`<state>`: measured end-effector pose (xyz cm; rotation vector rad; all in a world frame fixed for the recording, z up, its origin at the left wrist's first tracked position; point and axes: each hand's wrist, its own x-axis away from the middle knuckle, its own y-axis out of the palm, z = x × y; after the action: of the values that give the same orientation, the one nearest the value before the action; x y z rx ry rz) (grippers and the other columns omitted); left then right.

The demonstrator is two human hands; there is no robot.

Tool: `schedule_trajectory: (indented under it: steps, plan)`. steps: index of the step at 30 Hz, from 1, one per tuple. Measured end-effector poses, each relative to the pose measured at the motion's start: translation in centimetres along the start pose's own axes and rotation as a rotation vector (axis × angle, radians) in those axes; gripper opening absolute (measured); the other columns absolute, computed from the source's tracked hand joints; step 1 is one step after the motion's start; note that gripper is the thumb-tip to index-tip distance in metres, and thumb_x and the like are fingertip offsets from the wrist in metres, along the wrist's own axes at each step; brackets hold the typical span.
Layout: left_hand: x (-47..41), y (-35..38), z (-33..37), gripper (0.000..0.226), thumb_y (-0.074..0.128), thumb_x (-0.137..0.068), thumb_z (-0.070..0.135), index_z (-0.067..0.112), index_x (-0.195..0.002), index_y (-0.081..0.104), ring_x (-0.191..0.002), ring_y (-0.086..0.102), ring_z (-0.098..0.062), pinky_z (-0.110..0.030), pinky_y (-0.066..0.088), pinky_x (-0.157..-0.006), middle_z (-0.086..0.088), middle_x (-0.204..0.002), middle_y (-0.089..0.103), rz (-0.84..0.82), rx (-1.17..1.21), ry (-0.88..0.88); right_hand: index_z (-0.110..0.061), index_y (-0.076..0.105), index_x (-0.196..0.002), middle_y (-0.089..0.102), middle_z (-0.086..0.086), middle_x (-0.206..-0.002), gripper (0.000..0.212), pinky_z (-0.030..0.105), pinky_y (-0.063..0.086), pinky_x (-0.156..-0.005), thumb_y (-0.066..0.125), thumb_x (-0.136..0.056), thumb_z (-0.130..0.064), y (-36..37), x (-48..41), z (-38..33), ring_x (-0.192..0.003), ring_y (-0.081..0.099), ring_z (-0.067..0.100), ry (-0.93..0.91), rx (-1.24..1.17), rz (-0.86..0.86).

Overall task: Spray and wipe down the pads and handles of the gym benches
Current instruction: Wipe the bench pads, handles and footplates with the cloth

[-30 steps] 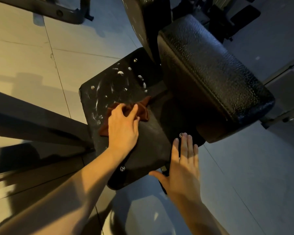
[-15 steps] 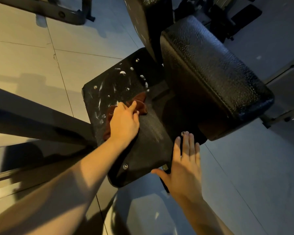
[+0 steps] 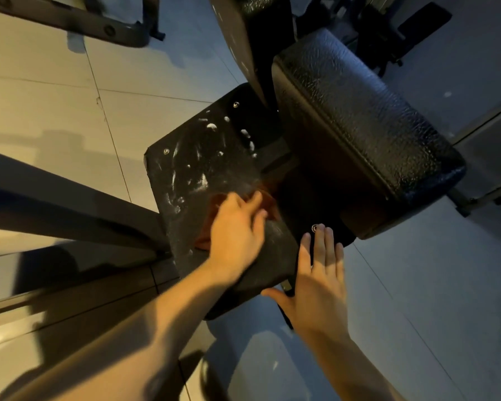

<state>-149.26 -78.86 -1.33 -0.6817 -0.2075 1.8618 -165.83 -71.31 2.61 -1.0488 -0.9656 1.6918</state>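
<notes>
Left hand (image 3: 237, 230), fingers flat, presses rust-brown cloth (image 3: 216, 202) on black textured pad (image 3: 185, 169); best sweep overlapping strokes through far white foam flecks (image 3: 211, 126), straight-fingered right hand (image 3: 321, 273) steadying the edge.

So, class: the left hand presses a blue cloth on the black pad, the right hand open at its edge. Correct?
No: the head view shows a reddish-brown cloth, not blue. The left hand, pad and right hand are as stated.

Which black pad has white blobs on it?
The flat pad under the left hand, dotted with white spots. The thick pad to its right shows no such blobs.
</notes>
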Motion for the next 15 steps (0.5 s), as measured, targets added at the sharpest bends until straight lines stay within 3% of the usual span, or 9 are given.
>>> schedule_trajectory:
  steps: [2, 4, 8, 10, 15]
  plan:
    - [3.0, 0.4, 1.4, 0.044, 0.051, -0.102, 0.039, 0.022, -0.142, 0.061, -0.091, 0.054, -0.018, -0.035, 0.049, -0.078, -0.001, -0.102, 0.050, -0.106, 0.071, 0.191, 0.000, 0.031, -0.157, 0.016, 0.025, -0.166, 0.127, 0.050, 0.009, -0.127, 0.059, -0.068, -0.087, -0.1, -0.1, 0.0, -0.157, 0.009, 0.036, 0.005, 0.006, 0.009]
    - [3.3, 0.5, 0.5, 0.043, 0.052, -0.102, 0.039, 0.025, -0.141, 0.062, -0.090, 0.055, -0.016, -0.034, 0.050, -0.078, 0.001, -0.102, 0.050, -0.122, 0.075, 0.236, 0.000, 0.033, -0.156, 0.018, 0.025, -0.166, 0.126, 0.049, 0.006, -0.127, 0.059, -0.067, -0.086, -0.2, -0.2, -0.1, -0.156, 0.011, 0.037, 0.006, -0.004, 0.017]
    - [0.7, -0.8, -3.6, 0.041, 0.055, -0.103, 0.036, 0.025, -0.143, 0.060, -0.089, 0.053, -0.011, -0.035, 0.051, -0.086, 0.005, -0.102, 0.049, 0.088, 0.030, -0.176, -0.002, 0.028, -0.158, 0.013, 0.023, -0.167, 0.122, 0.049, 0.004, -0.127, 0.037, -0.073, -0.089, -0.3, 0.1, -0.2, -0.157, 0.005, 0.036, 0.002, 0.020, -0.014]
    - [1.1, -0.9, -3.6, 0.043, 0.054, -0.103, 0.036, 0.023, -0.144, 0.058, -0.091, 0.052, -0.013, -0.037, 0.051, -0.088, 0.005, -0.103, 0.047, 0.100, 0.019, -0.249, -0.002, 0.027, -0.159, 0.011, 0.023, -0.168, 0.122, 0.050, 0.006, -0.127, 0.034, -0.073, -0.090, -0.3, 0.1, -0.2, -0.157, 0.005, 0.036, 0.011, 0.016, -0.019]
    - [5.7, 0.4, 0.0, 0.047, 0.048, -0.101, 0.040, 0.024, -0.143, 0.060, -0.088, 0.050, -0.017, -0.040, 0.050, -0.077, 0.001, -0.099, 0.045, -0.147, 0.094, 0.193, 0.001, 0.033, -0.155, 0.016, 0.025, -0.166, 0.127, 0.051, 0.007, -0.127, 0.063, -0.065, -0.083, -0.3, 0.0, -0.3, -0.156, 0.009, 0.038, 0.005, 0.000, 0.032]
